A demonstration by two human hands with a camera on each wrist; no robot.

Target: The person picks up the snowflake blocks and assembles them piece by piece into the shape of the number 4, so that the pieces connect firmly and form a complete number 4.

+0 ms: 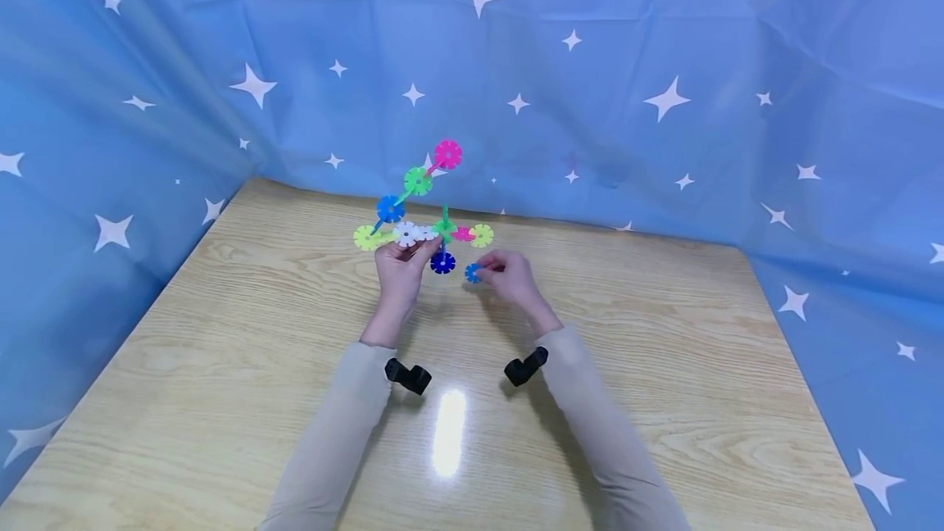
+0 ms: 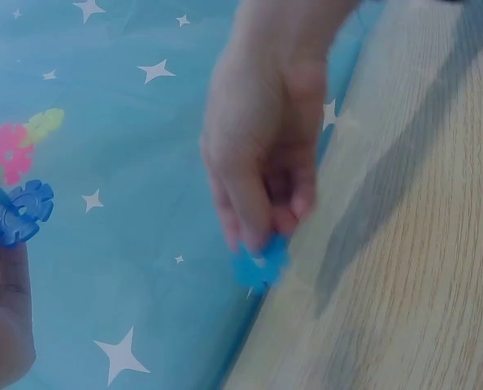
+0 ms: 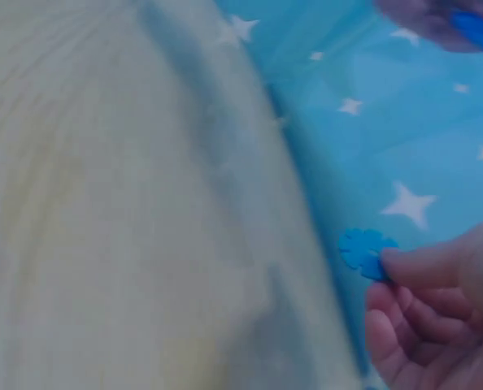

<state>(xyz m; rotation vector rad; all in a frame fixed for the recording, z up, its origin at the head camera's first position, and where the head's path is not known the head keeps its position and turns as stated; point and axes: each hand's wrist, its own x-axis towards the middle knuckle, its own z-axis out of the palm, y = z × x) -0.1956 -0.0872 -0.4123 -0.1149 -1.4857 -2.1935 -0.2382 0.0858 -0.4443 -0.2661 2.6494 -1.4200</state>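
My left hand (image 1: pixel 401 273) holds a chain of interlocked plastic snowflake discs, gripping near the white disc (image 1: pixel 406 233). From a yellow disc (image 1: pixel 365 238) at its left end, a branch climbs through a blue disc (image 1: pixel 390 209) and a green disc (image 1: pixel 418 181) to a pink disc (image 1: pixel 447 155). A dark blue disc (image 1: pixel 442 263) hangs below the middle; another yellow disc (image 1: pixel 482 235) ends the right side. My right hand (image 1: pixel 509 275) pinches a loose blue snowflake disc (image 3: pixel 363 250) between thumb and fingers, just right of the dark blue one and apart from it.
Both hands are above a wood-grain table (image 1: pixel 664 367). Behind it and along its sides hangs a blue curtain (image 1: pixel 590 105) with white stars. Black wrist cameras are strapped over the light sleeves (image 1: pixel 332 424). A bright light reflection lies on the tabletop between the forearms.
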